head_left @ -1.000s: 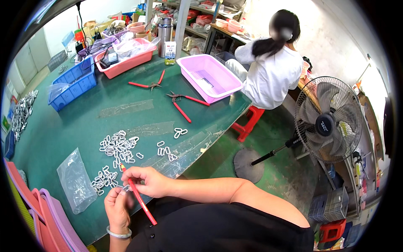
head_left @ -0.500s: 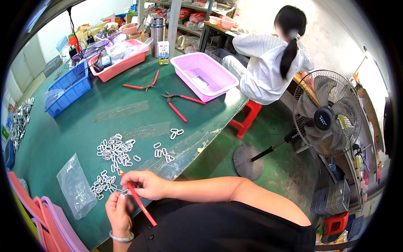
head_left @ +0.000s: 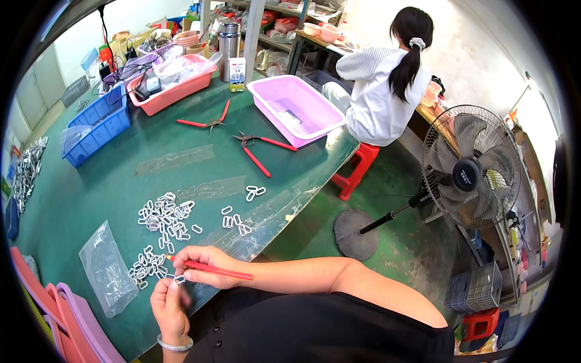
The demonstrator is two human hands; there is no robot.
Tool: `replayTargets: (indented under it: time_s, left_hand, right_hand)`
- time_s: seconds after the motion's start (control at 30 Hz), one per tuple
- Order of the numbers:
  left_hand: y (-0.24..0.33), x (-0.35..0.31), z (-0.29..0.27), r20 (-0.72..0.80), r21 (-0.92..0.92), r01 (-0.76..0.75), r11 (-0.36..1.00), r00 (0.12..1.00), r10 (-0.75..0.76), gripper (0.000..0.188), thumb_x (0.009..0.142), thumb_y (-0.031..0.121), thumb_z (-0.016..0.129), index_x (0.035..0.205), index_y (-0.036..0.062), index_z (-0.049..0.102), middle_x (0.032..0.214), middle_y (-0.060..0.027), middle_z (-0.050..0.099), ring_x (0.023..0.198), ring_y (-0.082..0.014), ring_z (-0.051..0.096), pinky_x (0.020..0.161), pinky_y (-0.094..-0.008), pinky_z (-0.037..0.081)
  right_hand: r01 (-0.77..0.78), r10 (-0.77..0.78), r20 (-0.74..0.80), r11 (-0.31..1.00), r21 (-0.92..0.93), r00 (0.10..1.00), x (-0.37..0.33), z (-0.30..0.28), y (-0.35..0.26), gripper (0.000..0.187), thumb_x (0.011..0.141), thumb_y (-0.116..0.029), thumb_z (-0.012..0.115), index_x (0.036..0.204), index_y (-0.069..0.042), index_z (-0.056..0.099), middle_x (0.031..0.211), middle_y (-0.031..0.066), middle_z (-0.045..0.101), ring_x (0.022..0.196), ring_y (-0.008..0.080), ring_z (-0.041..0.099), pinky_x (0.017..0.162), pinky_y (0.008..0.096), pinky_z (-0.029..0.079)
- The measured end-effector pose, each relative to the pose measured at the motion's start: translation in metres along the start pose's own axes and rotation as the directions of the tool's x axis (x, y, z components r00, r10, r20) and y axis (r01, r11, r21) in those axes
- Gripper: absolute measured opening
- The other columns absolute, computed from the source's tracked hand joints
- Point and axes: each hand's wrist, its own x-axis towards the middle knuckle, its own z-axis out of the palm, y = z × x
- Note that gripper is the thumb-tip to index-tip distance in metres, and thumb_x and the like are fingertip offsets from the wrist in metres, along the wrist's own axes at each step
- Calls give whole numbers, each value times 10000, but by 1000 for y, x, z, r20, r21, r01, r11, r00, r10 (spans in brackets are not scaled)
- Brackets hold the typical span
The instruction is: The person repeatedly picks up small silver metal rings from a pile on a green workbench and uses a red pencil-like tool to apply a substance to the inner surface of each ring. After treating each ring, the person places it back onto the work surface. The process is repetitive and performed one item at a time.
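My left hand [head_left: 170, 307], a bracelet at its wrist, pinches a small silver oval metal ring [head_left: 180, 279] between thumb and fingers. Just above it, my right hand [head_left: 204, 256] is closed around a slim red pencil [head_left: 219, 270]. Its pale tip points left and its long end lies back over my wrist. Both hands are close together at the table's near edge. Beside them is a pile of similar oval rings [head_left: 147, 266], with a larger heap of rings [head_left: 166, 216] behind. Several more rings [head_left: 236, 222] lie apart to the right.
A clear plastic bag [head_left: 107, 269] lies left of the rings. Two red-handled pliers [head_left: 257, 158] rest farther back, near a pink-purple tray [head_left: 295, 134]. Blue [head_left: 97, 142] and coral [head_left: 172, 104] bins stand behind. A standing fan [head_left: 469, 172] and a seated person [head_left: 387, 91] are at right.
The red pencil has swung in my right hand from pointing down toward my body to lying across my wrist. The left hand stays pinched on the ring. The seated person has turned their head away.
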Motion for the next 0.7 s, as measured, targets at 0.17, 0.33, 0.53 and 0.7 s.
replayTargets:
  time_s: [0.17, 0.33, 0.53, 0.7]
  left_hand:
    - [-1, 1, -5, 37, 22, 8, 1000, 999, -9, 139, 876, 148, 491, 770, 59, 497, 596, 16, 477, 477, -47, 404, 447, -167, 332]
    - [-3, 1, -5, 40, 51, 13, 999, 999, -15, 142, 877, 159, 491, 769, 66, 494, 614, 15, 491, 481, -47, 422, 453, -160, 354]
    - [-1, 2, -4, 29, 49, 30, 998, 999, -32, 121, 875, 134, 481, 782, 59, 496, 624, 13, 480, 499, -49, 423, 447, -166, 348]
    - [10, 0, 1, 17, 71, 61, 996, 998, -63, 106, 859, 89, 494, 781, 22, 520, 635, -1, 475, 522, -66, 422, 473, -195, 346]
  right_hand:
    - [-29, 29, 17, 1000, 5, 999, -2, 0, 1, 229, 802, -24, 555, 1022, -29, 491, 932, 25, 526, 873, 86, 489, 787, 241, 408]
    - [-57, 57, 4, 996, -70, 998, -3, -1, -1, 246, 786, 9, 563, 1020, -29, 494, 935, 22, 518, 864, 84, 488, 786, 243, 412]
    - [-44, 40, -39, 990, -133, 998, -3, -1, 3, 245, 786, 32, 557, 1015, -26, 495, 939, 30, 521, 879, 98, 501, 787, 253, 425]
    - [-73, 77, -103, 997, 35, 992, -3, 7, -1, 227, 776, 48, 564, 984, -34, 525, 909, 40, 557, 876, 116, 534, 769, 270, 450]
